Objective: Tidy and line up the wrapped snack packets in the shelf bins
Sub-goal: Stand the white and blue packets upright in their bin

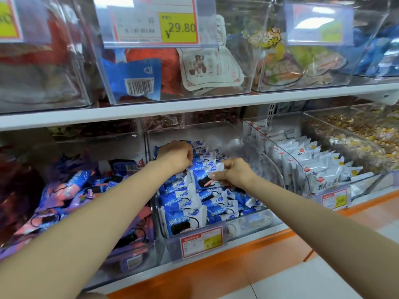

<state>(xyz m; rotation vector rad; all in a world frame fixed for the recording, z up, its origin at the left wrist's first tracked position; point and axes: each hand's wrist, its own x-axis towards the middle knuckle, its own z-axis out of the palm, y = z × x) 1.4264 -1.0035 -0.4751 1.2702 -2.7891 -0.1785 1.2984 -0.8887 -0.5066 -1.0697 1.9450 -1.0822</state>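
Both hands down in the middle clear plastic bin [167, 248], centre of frame

Red-and-yellow price tag [201, 241] on the front lip, then rows of blue-and-white wrapped snack packets [183, 203]. The right hand [234, 172] pinches one packet's white end. The left hand [176, 155] is just beside it, fingers curled onto packets further back.

centre packets [183, 203]: blue and white, black print
left packets [71, 190]: purple and pink
right packets [319, 171]: white, red mark
price tag [201, 241]: red, yellow
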